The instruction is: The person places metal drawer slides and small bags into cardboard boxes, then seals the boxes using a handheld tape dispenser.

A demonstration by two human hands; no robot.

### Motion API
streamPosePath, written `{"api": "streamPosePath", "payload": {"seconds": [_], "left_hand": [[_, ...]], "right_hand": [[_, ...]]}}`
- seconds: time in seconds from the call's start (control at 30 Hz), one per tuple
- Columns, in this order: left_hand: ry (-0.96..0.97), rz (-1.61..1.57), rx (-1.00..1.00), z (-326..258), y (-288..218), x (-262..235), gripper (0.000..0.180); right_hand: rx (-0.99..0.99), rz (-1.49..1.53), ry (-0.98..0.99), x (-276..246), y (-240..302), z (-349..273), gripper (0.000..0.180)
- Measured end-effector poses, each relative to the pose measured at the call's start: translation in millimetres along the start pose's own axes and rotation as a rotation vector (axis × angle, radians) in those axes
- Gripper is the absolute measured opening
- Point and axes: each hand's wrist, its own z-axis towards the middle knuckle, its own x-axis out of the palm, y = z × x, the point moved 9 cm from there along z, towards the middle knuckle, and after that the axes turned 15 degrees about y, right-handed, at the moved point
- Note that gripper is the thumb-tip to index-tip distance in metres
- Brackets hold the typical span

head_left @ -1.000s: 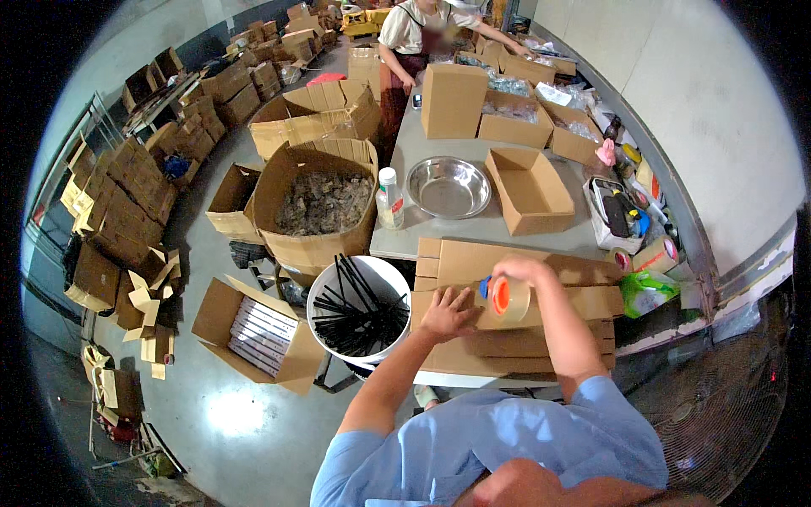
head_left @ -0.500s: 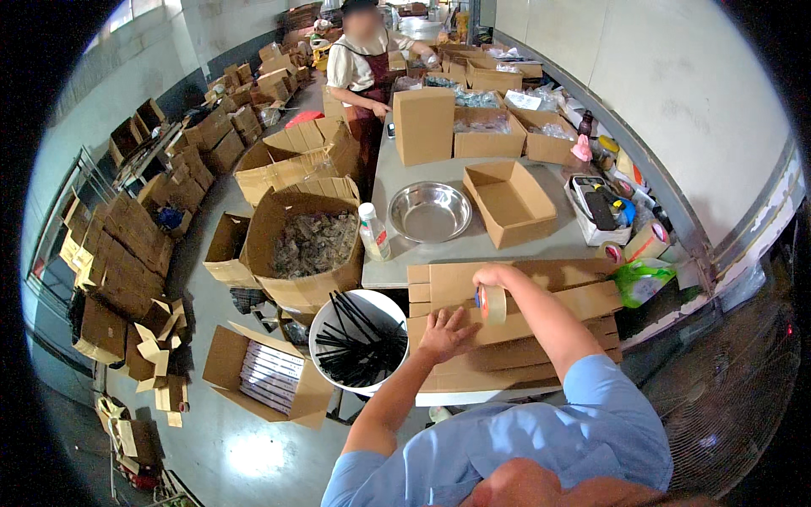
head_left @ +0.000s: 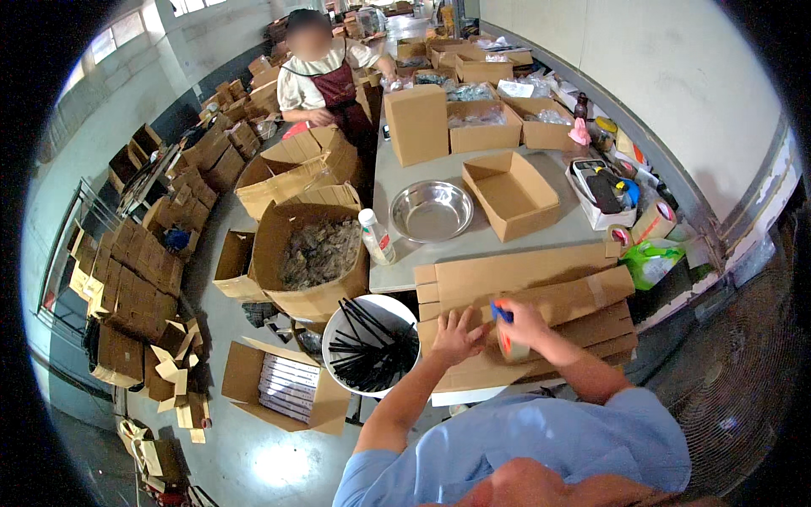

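Flattened cardboard boxes (head_left: 515, 272) lie stacked on the near end of the table. With fingers spread, my left hand (head_left: 457, 338) presses flat on the top sheet. My right hand (head_left: 525, 324) is wrapped round a tape dispenser (head_left: 512, 346) with a blue and red head and a roll of clear tape. The dispenser rests on or just over the cardboard, a little right of my left hand. Whether tape is stuck down beneath it, I cannot make out.
Beyond the cardboard stand a steel basin (head_left: 432, 211), an open carton (head_left: 512, 198) and a bottle (head_left: 377, 237). A white bucket of black tubes (head_left: 372, 345) is at my left. Tape rolls (head_left: 654, 221) lie at right. A co-worker (head_left: 334, 89) stands at the far left side.
My right hand has brought the tape dispenser nearer to me across the cardboard. My left hand stays flat on the sheet. The co-worker has shifted left, and the view has moved slightly.
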Motion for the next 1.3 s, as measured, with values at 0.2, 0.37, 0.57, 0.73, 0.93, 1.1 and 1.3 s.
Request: {"api": "streamPosePath", "payload": {"seconds": [0.2, 0.37, 0.57, 0.73, 0.93, 1.1, 1.3], "left_hand": [[-0.004, 0.020, 0.003, 10.2, 3.6, 3.2, 0.058], [0.215, -0.005, -0.035, 24.3, -10.3, -7.1, 0.065], [0.245, -0.085, -0.048, 80.2, -29.0, 18.7, 0.087], [0.493, -0.014, -0.248, 93.0, -58.1, -23.5, 0.102], [0.445, -0.209, -0.368, 48.5, -30.5, -28.4, 0.114], [0.332, -0.178, -0.635, 4.8, 15.7, -13.5, 0.114], [-0.597, -0.528, -1.131, -82.9, 11.3, 4.3, 0.081]], "right_hand": [[0.058, -0.044, 0.141, 35.7, -27.5, -65.7, 0.042], [0.346, 0.426, 0.449, 85.7, -120.9, -39.6, 0.027], [0.175, -0.065, 0.248, -25.9, -19.6, -59.8, 0.034], [0.127, -0.427, -0.178, -81.7, -39.4, -42.2, 0.039], [0.173, -0.633, 0.168, -20.7, -82.9, -28.9, 0.046], [-0.068, -0.665, 0.104, -35.0, -57.9, -8.7, 0.047], [-0.196, -0.596, 0.651, 37.0, -68.6, 54.3, 0.072]]}}
